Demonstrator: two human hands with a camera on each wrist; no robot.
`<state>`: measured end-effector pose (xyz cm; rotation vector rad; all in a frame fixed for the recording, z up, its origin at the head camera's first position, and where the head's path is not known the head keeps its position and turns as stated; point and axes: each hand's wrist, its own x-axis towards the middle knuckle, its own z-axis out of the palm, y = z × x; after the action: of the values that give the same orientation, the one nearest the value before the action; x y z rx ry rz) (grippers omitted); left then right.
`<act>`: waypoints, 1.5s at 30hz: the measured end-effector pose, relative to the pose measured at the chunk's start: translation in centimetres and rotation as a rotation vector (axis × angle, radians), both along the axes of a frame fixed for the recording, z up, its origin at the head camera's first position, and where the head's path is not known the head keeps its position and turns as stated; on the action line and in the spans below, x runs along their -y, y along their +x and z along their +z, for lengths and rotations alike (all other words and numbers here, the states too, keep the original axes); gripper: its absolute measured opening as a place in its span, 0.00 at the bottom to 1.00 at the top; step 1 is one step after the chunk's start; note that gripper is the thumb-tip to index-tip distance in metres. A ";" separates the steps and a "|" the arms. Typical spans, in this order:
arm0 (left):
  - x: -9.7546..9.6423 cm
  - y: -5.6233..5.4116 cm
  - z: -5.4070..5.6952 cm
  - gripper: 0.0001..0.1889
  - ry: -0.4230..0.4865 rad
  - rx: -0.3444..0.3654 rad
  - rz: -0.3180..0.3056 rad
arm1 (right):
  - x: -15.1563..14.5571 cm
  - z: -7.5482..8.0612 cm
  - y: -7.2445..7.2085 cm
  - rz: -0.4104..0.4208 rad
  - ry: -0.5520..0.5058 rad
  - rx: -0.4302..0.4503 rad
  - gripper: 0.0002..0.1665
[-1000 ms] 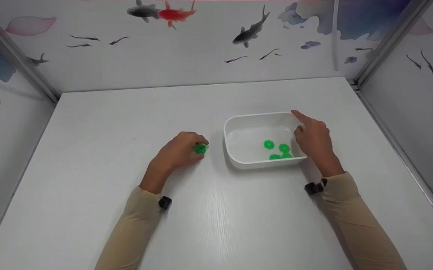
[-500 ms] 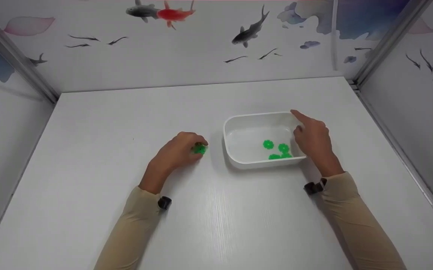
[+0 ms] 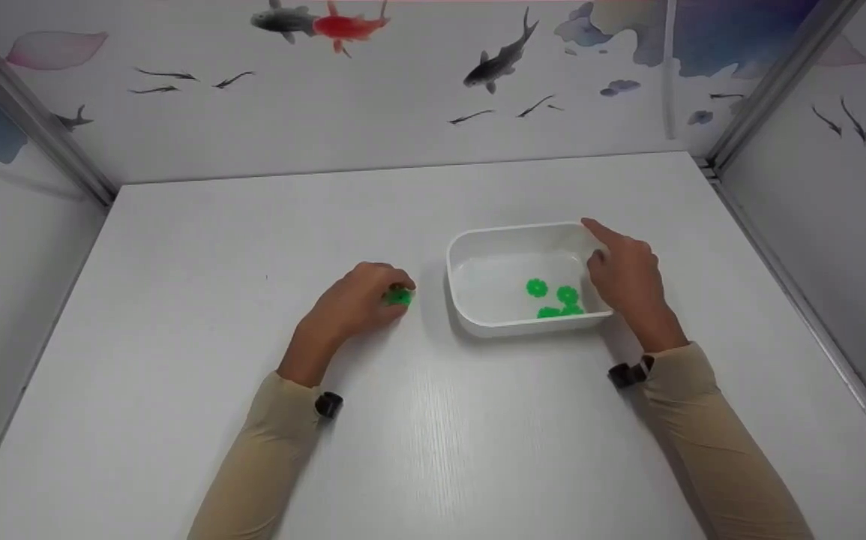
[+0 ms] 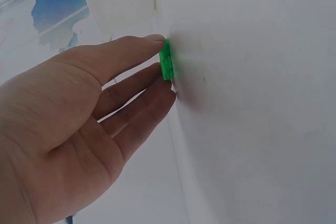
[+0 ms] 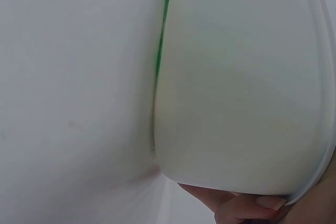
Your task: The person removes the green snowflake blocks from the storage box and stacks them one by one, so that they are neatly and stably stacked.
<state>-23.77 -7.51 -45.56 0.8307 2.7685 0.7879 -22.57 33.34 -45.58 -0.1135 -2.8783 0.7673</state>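
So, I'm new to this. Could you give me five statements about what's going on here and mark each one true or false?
1. The left hand holds something green. True.
2. The right hand touches nothing. False: it holds one end of the white box.
3. Green flower-shaped pieces lie in the box. True.
4. The left hand is inside the box. False: it is outside, to the left of the box.
5. All the fish pictured on the far wall are grey. False: there is also a red fish.
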 end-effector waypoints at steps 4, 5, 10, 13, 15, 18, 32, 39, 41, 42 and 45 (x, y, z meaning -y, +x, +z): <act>0.0 -0.1 0.0 0.14 -0.003 -0.014 -0.005 | 0.0 0.1 0.0 0.001 -0.003 0.005 0.35; 0.0 -0.1 0.0 0.14 -0.002 -0.017 -0.005 | 0.0 0.1 0.0 0.002 -0.003 0.006 0.35; -0.1 -0.1 0.0 0.14 0.014 -0.020 -0.006 | -0.1 0.1 -0.1 -0.003 -0.009 0.010 0.35; -0.1 -0.1 -0.1 0.14 0.013 -0.011 0.000 | 0.0 0.1 -0.2 -0.010 -0.013 0.025 0.36; -0.1 -0.1 -0.1 0.14 0.010 -0.003 0.005 | 0.0 0.1 -0.1 -0.015 -0.015 0.039 0.36; -0.1 -0.1 -0.1 0.14 0.002 0.007 0.006 | 0.1 0.1 -0.1 -0.016 -0.018 0.043 0.36; -0.9 0.4 0.9 0.16 0.003 -0.147 0.049 | 0.1 0.2 -0.1 -0.036 0.003 0.050 0.36; -1.6 0.7 1.4 0.13 0.062 -0.250 0.044 | 0.2 0.1 -0.1 -0.055 0.041 0.055 0.36; -1.8 0.8 1.6 0.12 0.079 -0.280 0.030 | 0.2 0.1 -0.1 -0.059 0.039 0.054 0.35; -1.9 0.9 1.6 0.11 0.089 -0.292 0.023 | 0.2 0.2 -0.1 -0.059 0.037 0.053 0.35; -2.4 1.1 1.8 0.10 0.115 -0.323 0.002 | 0.3 0.2 0.0 -0.058 0.034 0.051 0.35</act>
<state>-22.63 -5.07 -43.71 1.0624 3.0241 0.8918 -22.62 33.06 -45.39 -0.2149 -2.9197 0.7151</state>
